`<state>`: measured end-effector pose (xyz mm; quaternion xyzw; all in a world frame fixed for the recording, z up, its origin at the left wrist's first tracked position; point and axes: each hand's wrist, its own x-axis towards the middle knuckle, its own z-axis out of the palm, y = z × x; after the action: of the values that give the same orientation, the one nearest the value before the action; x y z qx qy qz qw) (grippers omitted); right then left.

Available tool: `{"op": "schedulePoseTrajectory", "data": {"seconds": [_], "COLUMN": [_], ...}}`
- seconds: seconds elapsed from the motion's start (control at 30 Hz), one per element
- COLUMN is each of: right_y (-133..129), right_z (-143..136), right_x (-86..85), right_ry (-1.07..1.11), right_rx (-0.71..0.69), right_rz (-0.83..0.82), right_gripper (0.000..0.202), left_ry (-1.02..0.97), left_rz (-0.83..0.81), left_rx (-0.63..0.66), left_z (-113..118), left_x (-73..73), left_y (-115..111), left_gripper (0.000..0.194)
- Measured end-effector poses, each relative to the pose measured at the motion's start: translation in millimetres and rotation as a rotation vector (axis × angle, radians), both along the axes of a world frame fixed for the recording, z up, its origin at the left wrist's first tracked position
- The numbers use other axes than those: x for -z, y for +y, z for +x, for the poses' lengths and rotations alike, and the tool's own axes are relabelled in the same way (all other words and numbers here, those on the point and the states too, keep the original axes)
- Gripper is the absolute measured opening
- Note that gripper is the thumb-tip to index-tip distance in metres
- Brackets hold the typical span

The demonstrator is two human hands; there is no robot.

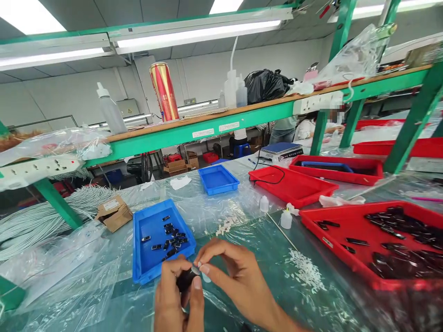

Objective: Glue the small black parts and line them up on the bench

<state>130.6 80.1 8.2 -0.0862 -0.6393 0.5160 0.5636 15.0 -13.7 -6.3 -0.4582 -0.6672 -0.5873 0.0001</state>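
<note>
The left hand (178, 295) grips a small black part (186, 278) low over the counter (242, 240); the right hand (235, 272) pinches its pale tip. Behind them, a blue tray (143, 267) holds similar black pieces; a red tray (346, 221) holds many more.

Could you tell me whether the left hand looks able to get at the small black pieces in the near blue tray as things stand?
Probably yes: the blue tray lies open just beyond the left hand, nothing between. But that hand grips a black part, so it isn't free.
</note>
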Motion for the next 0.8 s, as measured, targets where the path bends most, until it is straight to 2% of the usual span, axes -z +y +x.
{"op": "schedulePoseTrajectory", "data": {"seconds": [0.13,0.23,0.33,0.47,0.67,0.8], "right_y": [-4.9,-8.1,-11.8,-16.5,-19.9,-21.4], "right_z": [1.4,2.7,4.2,5.6,3.0,-1.4], "right_x": [-3.0,-5.2,-5.6,-2.2,3.6,8.2], "right_ry": [-0.064,-0.084,-0.115,-0.125,-0.094,-0.066], "right_rx": [0.142,0.176,0.239,0.345,0.377,0.362], "right_rz": [0.128,0.171,0.226,0.305,0.376,0.355], "right_gripper": [0.005,0.007,0.009,0.017,0.034,0.037], "left_ry": [0.039,-0.002,-0.012,0.099,0.116,0.063], "left_rz": [0.089,0.132,0.122,0.079,0.153,0.208], "left_rx": [0.003,0.031,0.017,-0.037,0.000,0.002], "left_z": [1.8,5.8,6.6,0.5,-5.1,-0.1], "left_x": [4.2,7.0,11.6,20.7,31.3,34.4], "left_y": [3.5,5.7,5.9,5.5,11.2,15.8], "left_gripper": [0.030,0.026,0.026,0.028,0.019,0.013]}}
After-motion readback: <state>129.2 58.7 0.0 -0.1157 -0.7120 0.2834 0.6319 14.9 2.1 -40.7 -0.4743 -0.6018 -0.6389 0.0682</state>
